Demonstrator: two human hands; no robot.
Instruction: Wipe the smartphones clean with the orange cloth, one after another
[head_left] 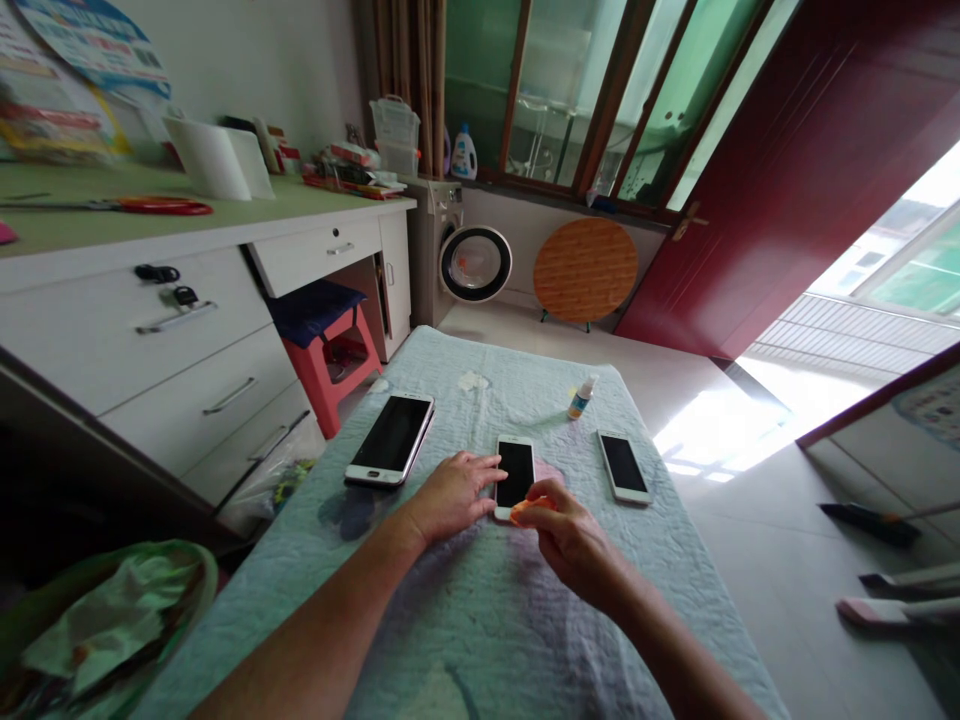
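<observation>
A white smartphone (515,470) with a dark screen lies flat on the cloth-covered table, between my two hands. My left hand (459,494) rests at its left edge, fingers stretched out and fingertips touching the phone's side. My right hand (570,530) pinches an orange cloth (531,512) against the lower end of the screen. To the left lies a larger white phone (391,438), seemingly on top of another dark-edged device. A third white phone (624,466) is at the right. Behind it stands a small spray bottle (581,398) with a pale top.
The table's quilted light-blue cover (480,620) reaches toward me. At left are a drawer desk (150,390) with a paper roll (214,160) and red-handled scissors (161,206), a red stool (330,370), and a green waste basket (206,570). A washing machine (431,255) with its door open stands behind.
</observation>
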